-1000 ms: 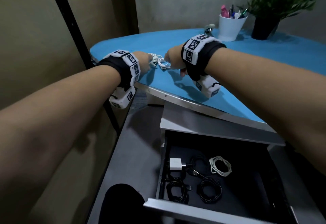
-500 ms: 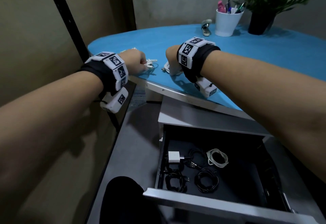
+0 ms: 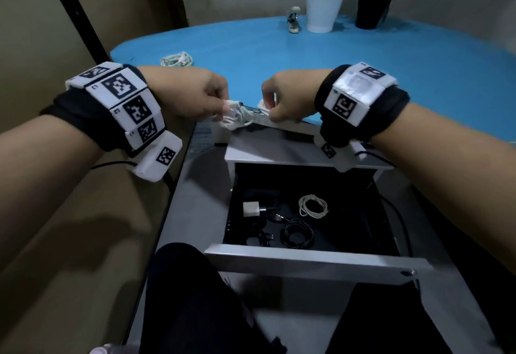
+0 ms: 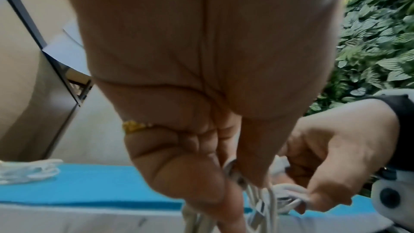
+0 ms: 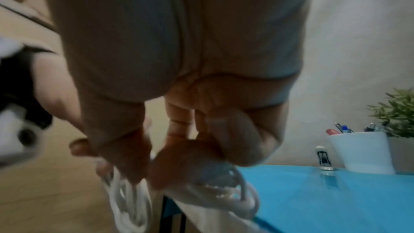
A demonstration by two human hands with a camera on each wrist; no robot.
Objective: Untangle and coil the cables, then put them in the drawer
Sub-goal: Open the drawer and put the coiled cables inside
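White cable (image 3: pixel 237 117) looks light & floppy, prob springy. Both my hands pinch it: left hand (image 3: pixel 192 97) at 9, right hand (image 3: pixel 290 99) at 3. I'd grip by the coil w/ plug tucked in.

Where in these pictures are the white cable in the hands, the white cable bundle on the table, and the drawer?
white cable (image 3: pixel 237 117): head view, loops between the hands.
white cable bundle (image 3: pixel 177 59): head view, middle of the bundle.
drawer (image 3: pixel 312 263): head view, front panel.

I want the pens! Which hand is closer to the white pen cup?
Right. The right hand is nearer the white pen cup, which stands far back on its side; the left hand is farther across.
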